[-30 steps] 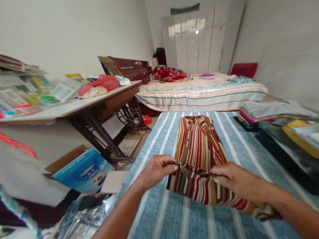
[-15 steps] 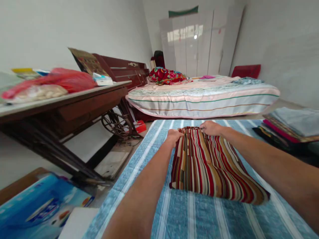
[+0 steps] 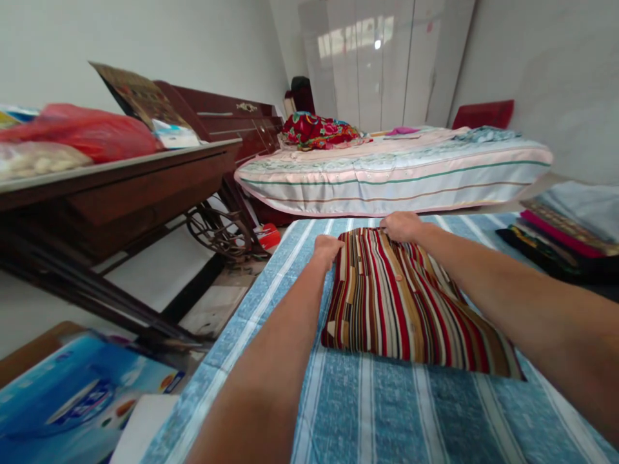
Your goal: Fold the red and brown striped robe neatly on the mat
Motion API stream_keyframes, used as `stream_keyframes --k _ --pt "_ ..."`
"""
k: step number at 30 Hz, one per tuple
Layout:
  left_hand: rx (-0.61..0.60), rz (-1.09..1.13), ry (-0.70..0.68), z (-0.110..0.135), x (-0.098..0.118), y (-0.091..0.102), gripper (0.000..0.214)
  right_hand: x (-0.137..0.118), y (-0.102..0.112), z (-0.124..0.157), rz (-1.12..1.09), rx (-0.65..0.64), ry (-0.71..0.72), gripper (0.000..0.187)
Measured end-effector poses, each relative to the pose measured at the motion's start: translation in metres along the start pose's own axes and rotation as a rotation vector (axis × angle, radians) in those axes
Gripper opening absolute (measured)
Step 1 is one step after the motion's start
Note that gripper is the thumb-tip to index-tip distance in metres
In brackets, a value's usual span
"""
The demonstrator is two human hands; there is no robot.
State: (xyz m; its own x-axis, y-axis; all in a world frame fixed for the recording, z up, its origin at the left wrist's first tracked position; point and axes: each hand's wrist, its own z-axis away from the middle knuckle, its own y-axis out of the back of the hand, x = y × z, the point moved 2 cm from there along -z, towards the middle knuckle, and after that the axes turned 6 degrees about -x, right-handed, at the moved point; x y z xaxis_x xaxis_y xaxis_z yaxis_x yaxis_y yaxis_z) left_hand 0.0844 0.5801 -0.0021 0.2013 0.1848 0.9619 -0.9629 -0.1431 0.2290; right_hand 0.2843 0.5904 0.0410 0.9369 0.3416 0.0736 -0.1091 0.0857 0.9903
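Observation:
A folded striped garment (image 3: 396, 303) in red, brown, tan and black lies on a blue-and-white striped cloth (image 3: 338, 412). My left hand (image 3: 329, 249) pinches its far left corner. At the far edge, further right, my right hand (image 3: 401, 227) has its fingers closed on the fabric. The garment's near edge lies flat, and its near right corner spreads out beside my right forearm. What kind of garment it is cannot be told from this fold.
Folded clothes (image 3: 565, 238) are stacked at the right. Beyond stands a bed (image 3: 387, 187) with a red floral bundle (image 3: 319, 132). On the left are a sewing-machine table (image 3: 145, 174) bearing a red plastic bag (image 3: 91, 132), and a blue package (image 3: 77, 393) below.
The garment's far edge now lies smoother and flatter between my hands, which still grip it. The whole view has shifted slightly, with the room appearing higher in the picture.

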Motion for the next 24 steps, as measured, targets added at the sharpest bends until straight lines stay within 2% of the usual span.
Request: stream_keyframes --k 3,5,12,16,19,21,23,24 --pt "0.021 -0.043 0.013 0.002 -0.011 0.000 0.017 -0.002 -0.022 -0.001 0.001 0.013 -0.024 0.035" --pt "0.016 -0.065 0.025 0.007 -0.012 0.002 0.018 -0.001 -0.028 0.001 0.005 0.043 -0.034 0.036" --pt "-0.099 -0.132 0.161 0.047 0.000 0.012 0.020 0.000 -0.013 0.010 -0.002 0.184 -0.069 0.034" --pt "-0.162 -0.187 0.215 0.070 0.002 0.020 0.018 0.003 -0.007 0.027 -0.064 0.277 -0.179 0.033" --pt "-0.181 -0.229 0.244 0.091 -0.001 0.028 0.017 0.012 -0.012 0.059 -0.139 0.285 -0.288 0.031" --pt "-0.185 -0.252 0.249 0.109 -0.003 0.034 0.019 0.017 -0.021 0.094 -0.183 0.263 -0.333 0.031" --pt "-0.182 -0.277 0.237 0.129 -0.004 0.042 0.022 0.015 -0.032 0.138 -0.228 0.254 -0.321 0.033" --pt "-0.174 -0.295 0.230 0.140 -0.005 0.046 0.024 0.010 -0.038 0.162 -0.292 0.291 -0.253 0.034"
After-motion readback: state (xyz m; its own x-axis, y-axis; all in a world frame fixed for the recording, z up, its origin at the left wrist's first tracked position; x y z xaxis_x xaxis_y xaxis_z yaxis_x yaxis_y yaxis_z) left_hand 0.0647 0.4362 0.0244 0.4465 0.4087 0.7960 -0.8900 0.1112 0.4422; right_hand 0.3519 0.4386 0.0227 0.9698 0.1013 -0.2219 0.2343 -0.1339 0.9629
